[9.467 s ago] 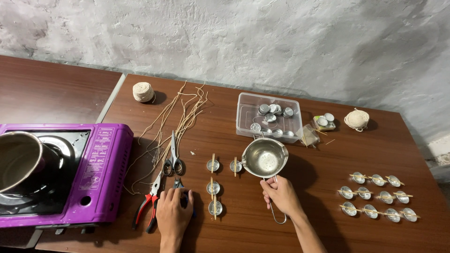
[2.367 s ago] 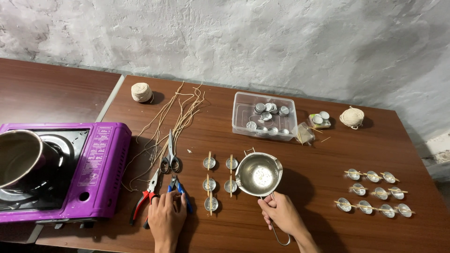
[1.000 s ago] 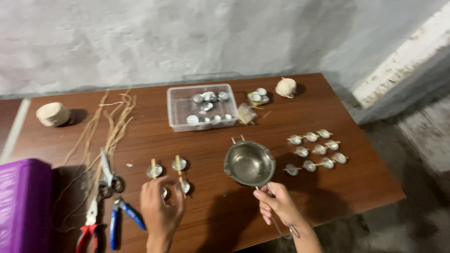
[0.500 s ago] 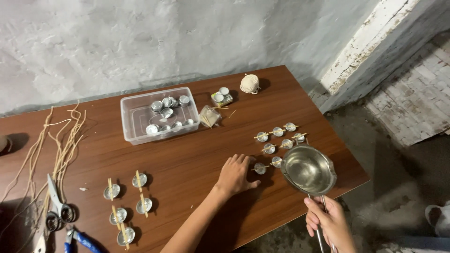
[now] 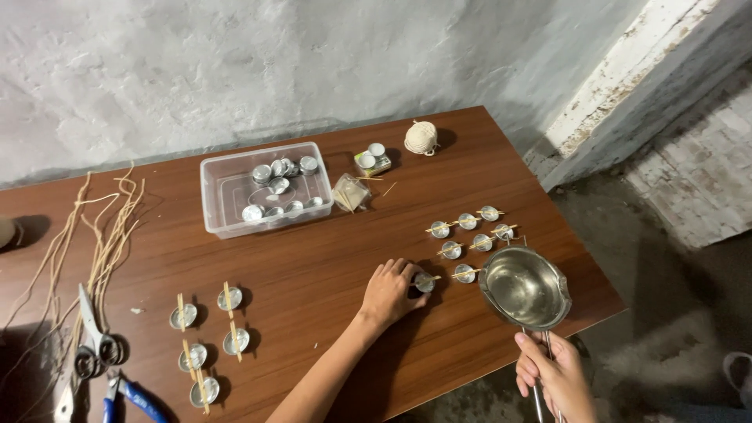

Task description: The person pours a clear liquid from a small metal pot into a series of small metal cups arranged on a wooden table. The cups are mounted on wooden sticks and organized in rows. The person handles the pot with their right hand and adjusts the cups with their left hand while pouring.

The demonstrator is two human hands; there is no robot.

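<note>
- Small steel pouring pot (image 5: 526,287) held over the near right corner of the wooden table (image 5: 313,266), by its wire handle; clear liquid visible inside, level near flat.
- Right hand (image 5: 551,376) closed tight around that handle, directly below the pot, at the bottom edge of view.
- Left hand (image 5: 392,291) resting palm down on the table, well to the left of the pot; fingers bent, tips touching a small foil cup (image 5: 424,282) with a wooden stick laid across it. Not clamped on it; steadying at most.
- Grouped just beyond that cup, between left hand and pot: seven more foil cups with sticks (image 5: 468,235), in loose rows.
- Farther left of the left hand: second set of foil cups (image 5: 205,345), also with sticks; scissors (image 5: 90,345) and blue-handled pliers (image 5: 133,395) near the table edge; loose fibre strands (image 5: 102,235) beyond.
- Beyond the left hand: clear plastic tub (image 5: 227,223) of spare cups, small packet (image 5: 348,192), ball of twine (image 5: 421,138).
- Risk, judged: pot hangs partly past the table edge; any tilt would spill onto floor or table.
- Risk, judged: left fingertips sit close to the pot's reach; a stray pour could reach the hand.
- Risk, judged: cups light and crowded; a nudge could tip one or shift a stick.
</note>
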